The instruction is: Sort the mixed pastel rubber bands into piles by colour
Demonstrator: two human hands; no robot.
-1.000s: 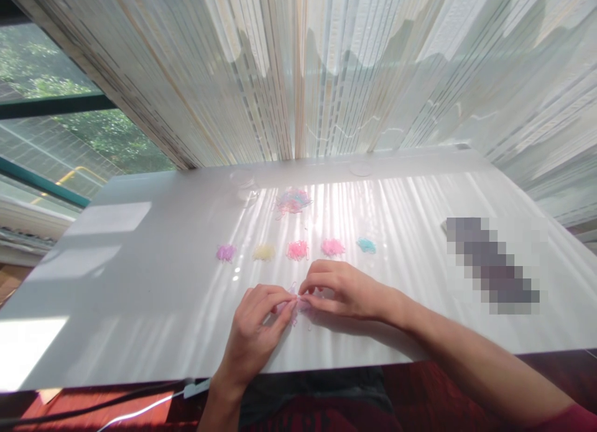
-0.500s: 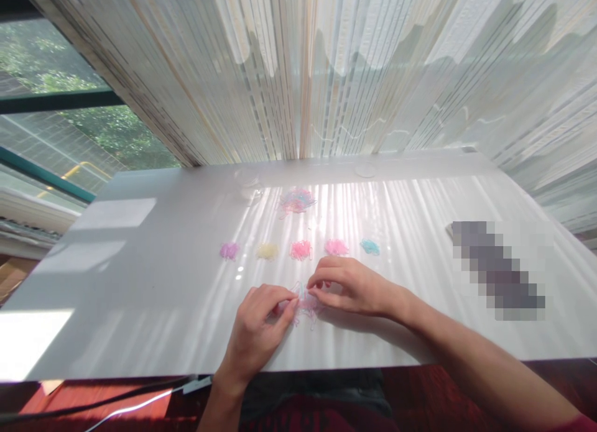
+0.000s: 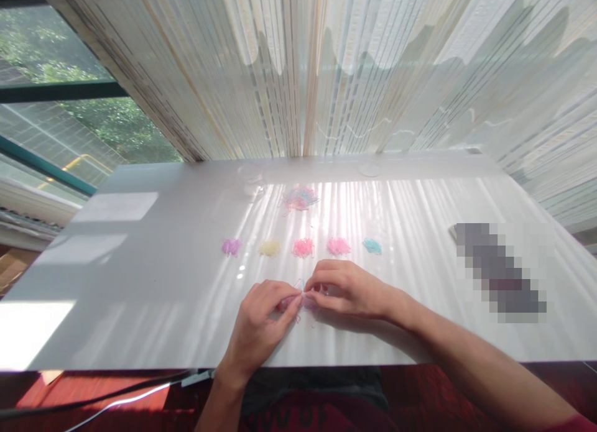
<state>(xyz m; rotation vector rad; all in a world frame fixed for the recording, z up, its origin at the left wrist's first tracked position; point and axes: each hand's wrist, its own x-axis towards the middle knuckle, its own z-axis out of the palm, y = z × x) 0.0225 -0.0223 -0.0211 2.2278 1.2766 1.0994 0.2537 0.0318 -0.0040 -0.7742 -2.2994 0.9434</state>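
Near the table's front edge, my left hand (image 3: 262, 317) and my right hand (image 3: 346, 289) meet with their fingertips almost touching. Each has thumb and forefinger pinched together over a small loose heap of thin, pastel rubber bands (image 3: 298, 319). My fingers cover much of this heap; pink and bluish loops show around them. Which single band lies in each pinch is too small to make out. Just beyond the hands is a row of sorted band piles: purple (image 3: 231, 247), yellow (image 3: 269, 248), red-pink (image 3: 303, 247), pink (image 3: 338, 245) and teal (image 3: 372, 245).
Farther back lies a mixed pile of bands (image 3: 301, 198). A clear round container (image 3: 254, 187) stands to its left, and a clear disc like a lid (image 3: 368, 170) lies at the back. A pixelated dark object (image 3: 501, 270) is on the right of the white table (image 3: 140, 252).
My fingertips have come closer together over the heap, and the bluish band seen between them is now mostly covered. The camera view has shifted slightly.
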